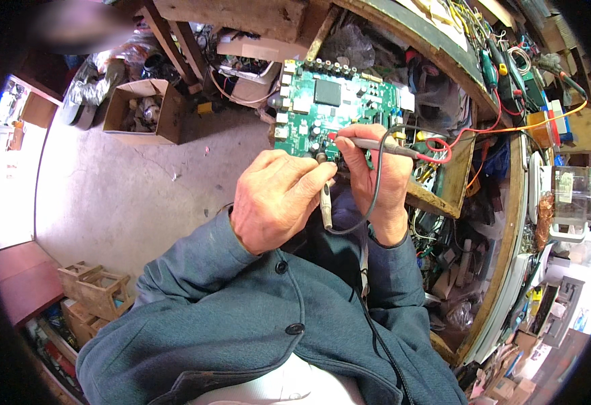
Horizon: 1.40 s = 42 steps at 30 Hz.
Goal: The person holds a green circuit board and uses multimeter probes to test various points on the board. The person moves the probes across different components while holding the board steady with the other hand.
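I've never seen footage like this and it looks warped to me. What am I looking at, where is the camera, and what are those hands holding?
The camera sits on a person's head and looks down through a fisheye lens, so straight edges bend. Both blue-sleeved arms belong to that person.

The left hand holds a slim grey probe with a black lead, pointing down. The right hand holds a second grey probe with a red lead, lying sideways. Both are at the lower edge of a green rectangular circuit board.

On the right curves a cluttered wooden workbench with tools and wires. A brown cardboard box stands on the concrete floor.
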Tool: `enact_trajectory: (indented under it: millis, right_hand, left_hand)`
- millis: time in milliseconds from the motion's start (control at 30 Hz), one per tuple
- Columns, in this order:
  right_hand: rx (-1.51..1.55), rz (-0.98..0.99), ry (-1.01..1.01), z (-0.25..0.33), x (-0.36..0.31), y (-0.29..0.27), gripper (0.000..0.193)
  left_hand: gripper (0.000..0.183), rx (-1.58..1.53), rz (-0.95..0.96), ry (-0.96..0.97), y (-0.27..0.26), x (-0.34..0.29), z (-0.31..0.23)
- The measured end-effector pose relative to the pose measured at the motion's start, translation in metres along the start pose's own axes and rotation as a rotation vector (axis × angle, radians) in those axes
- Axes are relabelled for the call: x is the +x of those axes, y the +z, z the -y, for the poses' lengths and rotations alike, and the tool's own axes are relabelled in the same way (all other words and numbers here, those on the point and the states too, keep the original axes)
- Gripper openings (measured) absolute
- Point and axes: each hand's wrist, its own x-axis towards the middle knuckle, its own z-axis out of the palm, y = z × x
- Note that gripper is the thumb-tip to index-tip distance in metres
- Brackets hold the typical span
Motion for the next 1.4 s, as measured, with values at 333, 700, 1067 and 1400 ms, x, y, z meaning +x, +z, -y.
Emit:
enact_trajectory:
  millis: [333, 700, 1067, 1400]
  right_hand:
    - [-0.024, 0.006, -0.02, 0.0, 0.0, 0.002, 0.012]
    - [-0.049, 0.012, -0.049, -0.006, -0.003, 0.003, 0.015]
    - [-0.074, -0.022, -0.179, -0.007, -0.004, 0.003, 0.012]
    - [-0.013, 0.019, 0.041, 0.006, -0.015, -0.007, 0.008]
  left_hand:
    - [0.042, 0.01, -0.011, 0.032, -0.001, 0.0, 0.002]
    - [0.039, 0.015, -0.006, 0.004, -0.002, 0.007, -0.002]
    - [0.033, -0.014, -0.058, -0.072, -0.004, 0.007, 0.002]
    - [0.02, -0.243, -0.114, -0.295, -0.001, 0.01, 0.02]
